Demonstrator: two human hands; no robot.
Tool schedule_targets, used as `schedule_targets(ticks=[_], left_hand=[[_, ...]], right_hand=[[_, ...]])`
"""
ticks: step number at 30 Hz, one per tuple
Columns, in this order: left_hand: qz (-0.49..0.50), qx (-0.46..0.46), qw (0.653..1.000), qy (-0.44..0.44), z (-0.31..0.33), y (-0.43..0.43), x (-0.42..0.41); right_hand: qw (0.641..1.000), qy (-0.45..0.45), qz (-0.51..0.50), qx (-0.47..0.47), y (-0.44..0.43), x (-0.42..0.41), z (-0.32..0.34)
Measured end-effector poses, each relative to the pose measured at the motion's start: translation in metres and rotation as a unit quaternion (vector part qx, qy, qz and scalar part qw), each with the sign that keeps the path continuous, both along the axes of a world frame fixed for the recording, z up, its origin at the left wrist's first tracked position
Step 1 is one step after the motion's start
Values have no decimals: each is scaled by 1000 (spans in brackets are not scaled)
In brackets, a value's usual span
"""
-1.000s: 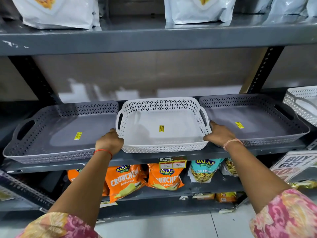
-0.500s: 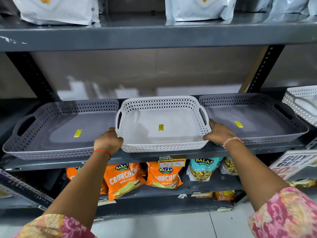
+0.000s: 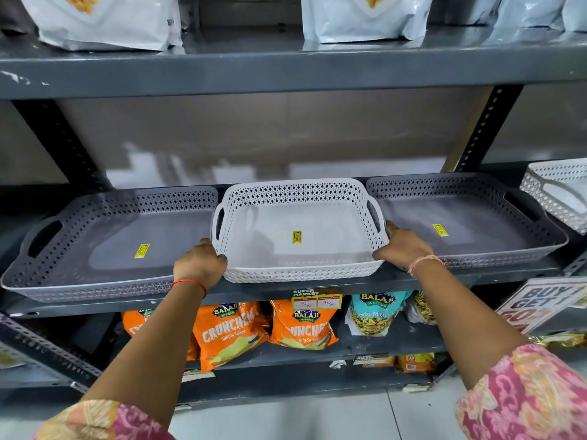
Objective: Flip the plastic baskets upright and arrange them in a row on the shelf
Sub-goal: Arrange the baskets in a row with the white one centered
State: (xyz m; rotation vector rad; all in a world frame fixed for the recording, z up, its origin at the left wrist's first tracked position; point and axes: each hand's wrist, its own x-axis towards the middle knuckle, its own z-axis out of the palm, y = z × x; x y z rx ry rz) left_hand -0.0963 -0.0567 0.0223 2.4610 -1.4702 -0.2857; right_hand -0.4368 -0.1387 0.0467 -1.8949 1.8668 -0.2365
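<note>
Baskets: four in view, all upright on your grey metal shelf. Two grey ones, left grey basket and right grey basket, flank the white basket, edges touching or nearly so. A second white basket is cut off at the far right. Shop rack, white bags on the shelf above, two orange snack packs below, tiled floor. Your left hand wraps the white basket's front-left corner, your right hand curls on its front-right corner; both grips closed on the rim.
</note>
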Motion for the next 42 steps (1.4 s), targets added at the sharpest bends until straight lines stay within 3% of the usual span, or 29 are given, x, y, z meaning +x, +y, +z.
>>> schedule_targets(ticks=[23,42], left_hand=[[-10,-1,1000,8,3,6,-1],[-5,5,1000,0,5,8,-4]], right_hand=[[999,-36,5,-4,-5,-3,-6],[1000,0,10,-21,-3,-5,-7]])
